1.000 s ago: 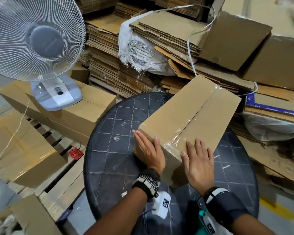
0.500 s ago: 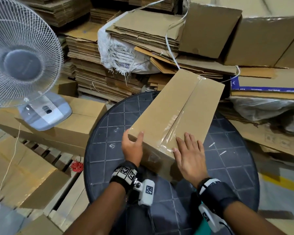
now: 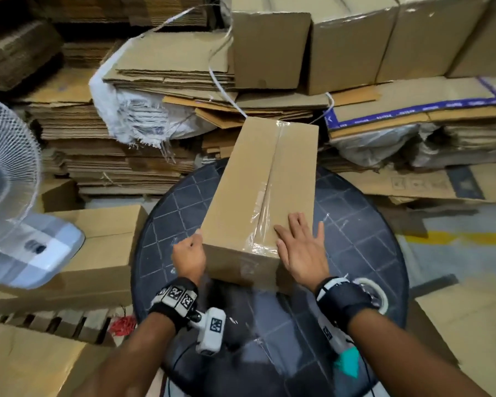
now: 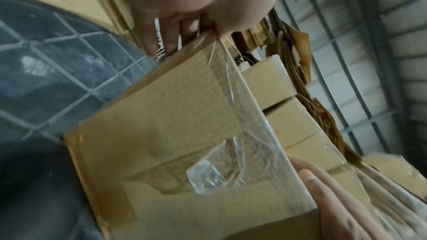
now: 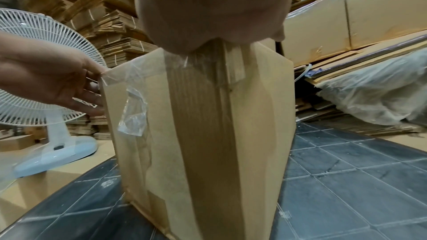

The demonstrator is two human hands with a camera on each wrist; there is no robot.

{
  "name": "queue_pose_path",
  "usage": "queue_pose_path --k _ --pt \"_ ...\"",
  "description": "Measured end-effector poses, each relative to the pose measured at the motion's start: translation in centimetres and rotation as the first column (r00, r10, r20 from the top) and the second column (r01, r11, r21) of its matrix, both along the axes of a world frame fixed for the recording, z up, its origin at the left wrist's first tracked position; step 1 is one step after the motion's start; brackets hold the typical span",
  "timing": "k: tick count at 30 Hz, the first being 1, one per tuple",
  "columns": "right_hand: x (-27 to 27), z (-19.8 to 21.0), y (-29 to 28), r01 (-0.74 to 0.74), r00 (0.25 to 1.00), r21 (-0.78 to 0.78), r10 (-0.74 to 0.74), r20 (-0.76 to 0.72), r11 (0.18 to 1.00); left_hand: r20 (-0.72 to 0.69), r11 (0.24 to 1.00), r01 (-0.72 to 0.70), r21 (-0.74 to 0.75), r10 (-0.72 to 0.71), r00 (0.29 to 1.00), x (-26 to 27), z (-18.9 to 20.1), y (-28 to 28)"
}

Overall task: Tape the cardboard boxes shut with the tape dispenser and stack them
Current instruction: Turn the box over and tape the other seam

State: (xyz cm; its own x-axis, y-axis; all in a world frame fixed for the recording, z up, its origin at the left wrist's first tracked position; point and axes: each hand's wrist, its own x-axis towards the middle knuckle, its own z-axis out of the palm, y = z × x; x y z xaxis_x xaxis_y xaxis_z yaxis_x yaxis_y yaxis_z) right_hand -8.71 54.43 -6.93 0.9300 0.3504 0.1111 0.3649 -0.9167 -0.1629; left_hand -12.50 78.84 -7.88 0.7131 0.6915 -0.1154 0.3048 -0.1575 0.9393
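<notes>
Both hands bracket the taped cardboard box (image 3: 258,196) — left hand (image 3: 189,257) gripping its near-left corner, right hand (image 3: 302,250) flat on top — long axis pointing away.

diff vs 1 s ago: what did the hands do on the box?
The left hand slid off the top of the cardboard box to its left near corner, thumb on the top edge and fingers down the side. The right hand stayed flat on top beside the taped seam. The box remains on the round table.
</notes>
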Motion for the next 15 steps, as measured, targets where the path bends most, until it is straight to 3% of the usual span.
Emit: queue_pose_path --k 3,5,7,9,10,12,15 --pt "-1.3 0.1 1.7 0.195 0.981 0.029 -0.195 -0.023 0.980 -0.158 0.967 0.194 0.163 -0.168 0.973 0.6 0.9 1.9" --pt "-2.4 0.2 3.3 0.351 0.936 0.069 -0.349 -0.047 0.934 -0.174 0.889 0.364 0.279 -0.326 0.929 1.1 1.8 2.2" --pt "-3.1 0.5 5.4 0.479 0.878 0.092 -0.476 -0.047 0.873 -0.146 0.711 0.514 0.479 -0.513 0.846 2.0 2.3 1.9" --pt "-3.5 0.9 8.0 0.542 0.840 0.108 -0.540 -0.054 0.833 -0.246 0.478 0.634 0.608 -0.647 0.722 3.1 1.9 1.4" --pt "-3.6 0.9 9.3 0.555 0.832 0.104 -0.552 -0.060 0.825 -0.340 0.371 0.678 0.635 -0.653 0.677 3.4 1.7 1.1" --pt "-4.0 0.6 10.9 0.573 0.819 0.075 -0.569 -0.071 0.816 -0.494 0.216 0.702 0.679 -0.573 0.654 3.8 1.2 0.8" --pt "-4.2 0.3 9.2 0.633 0.774 0.063 -0.627 -0.091 0.772 -0.541 0.165 0.701 0.694 -0.523 0.659 3.7 1.0 0.5"
